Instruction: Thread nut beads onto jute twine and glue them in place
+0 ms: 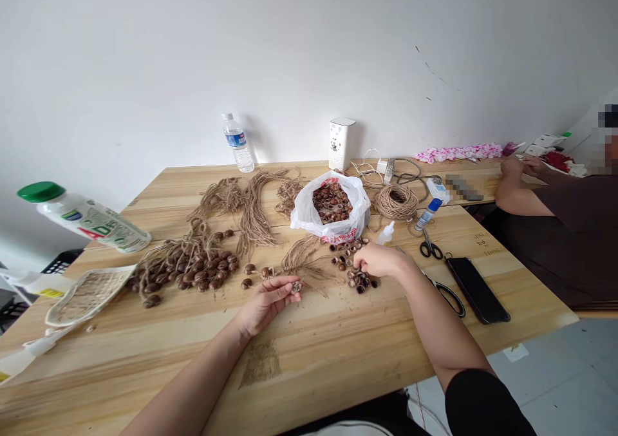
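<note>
My left hand [268, 303] pinches a nut shell half [296, 286] between thumb and fingertips, its hollow side showing. My right hand [379, 260] reaches down into the loose shell halves [363, 280] on the table, its fingers bent together at their edge; whatever they hold is hidden. Just beyond my left hand lies a bundle of twine strands [302, 255] with brown nuts [250, 269] near its end. Behind both hands stands an open white plastic bag [309, 214] filled with brown shells [332, 203].
Nuts on twine [193, 272] are heaped left, beside a woven tray [91, 294] and a green-capped bottle [91, 220]. A twine coil [396, 202], small white squeeze bottle [386, 233], blue-capped bottle [428, 215], scissors [431, 248] and phone [477, 290] lie right. A co-worker's arm [519, 191] rests farther right.
</note>
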`<move>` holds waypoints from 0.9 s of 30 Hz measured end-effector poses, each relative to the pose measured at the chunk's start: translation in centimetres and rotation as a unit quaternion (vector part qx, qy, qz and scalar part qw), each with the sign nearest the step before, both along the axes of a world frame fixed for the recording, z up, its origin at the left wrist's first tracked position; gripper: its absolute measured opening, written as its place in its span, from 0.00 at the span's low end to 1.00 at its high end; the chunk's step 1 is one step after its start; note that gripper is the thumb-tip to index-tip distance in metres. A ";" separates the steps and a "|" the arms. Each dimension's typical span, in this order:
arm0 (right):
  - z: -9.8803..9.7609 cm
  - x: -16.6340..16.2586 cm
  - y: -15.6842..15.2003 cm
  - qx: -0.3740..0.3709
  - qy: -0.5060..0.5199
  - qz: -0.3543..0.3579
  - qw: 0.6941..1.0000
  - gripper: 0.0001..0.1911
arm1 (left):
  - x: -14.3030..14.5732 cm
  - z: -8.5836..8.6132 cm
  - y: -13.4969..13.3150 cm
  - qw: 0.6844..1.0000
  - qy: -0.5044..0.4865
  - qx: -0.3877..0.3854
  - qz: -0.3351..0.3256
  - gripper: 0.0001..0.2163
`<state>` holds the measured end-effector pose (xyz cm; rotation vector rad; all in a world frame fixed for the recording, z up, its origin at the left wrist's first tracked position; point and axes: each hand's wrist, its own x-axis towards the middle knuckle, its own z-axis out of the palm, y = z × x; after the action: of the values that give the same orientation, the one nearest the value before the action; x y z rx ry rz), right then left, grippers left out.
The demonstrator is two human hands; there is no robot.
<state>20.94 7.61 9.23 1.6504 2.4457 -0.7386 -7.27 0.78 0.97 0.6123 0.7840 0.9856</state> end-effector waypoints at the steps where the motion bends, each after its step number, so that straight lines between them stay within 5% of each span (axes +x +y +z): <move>1: -0.5 -0.2 0.3 -0.015 -0.005 0.003 1.000 0.15 | 0.0 0.0 0.0 1.000 0.001 0.000 -0.001 0.11; 10: -0.3 0.0 0.8 0.039 0.003 0.007 0.999 0.18 | -0.1 -0.1 0.1 1.000 -0.005 -0.005 -0.002 0.11; 27: -1.1 -1.8 0.2 0.016 0.012 0.086 0.996 0.16 | -0.1 -0.1 0.1 1.000 -0.007 -0.006 -0.002 0.11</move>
<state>19.12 7.80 8.16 1.4241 2.5884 -0.7020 -7.36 0.84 0.88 0.5945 0.7755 0.9802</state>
